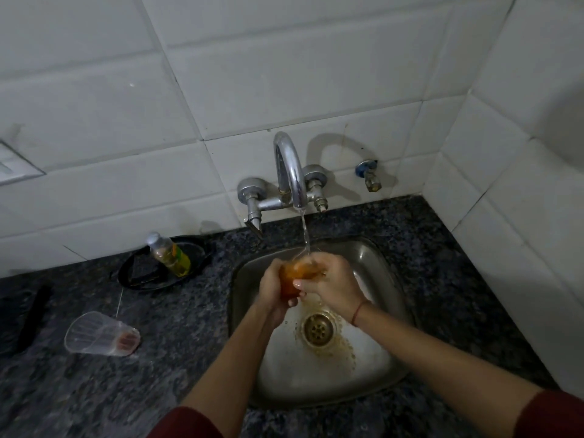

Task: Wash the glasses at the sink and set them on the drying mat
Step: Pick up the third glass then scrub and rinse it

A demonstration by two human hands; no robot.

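Note:
An orange-tinted glass (292,278) is held over the steel sink (376,257), right under the running stream from the tap (289,167). My left hand (273,287) grips it from the left side. My right hand (328,281) wraps around it from the right, fingers curled over its side. A second, clear glass (101,333) lies on its side on the dark counter to the left, with a reddish residue at its base. Brownish drops sit around the sink drain (318,328).
A small bottle of yellow liquid (170,254) leans on a black dish (148,271) left of the sink. A dark strip-shaped object (33,317) lies at the far left. White tiled walls close in behind and on the right; a small valve (369,173) juts from the wall.

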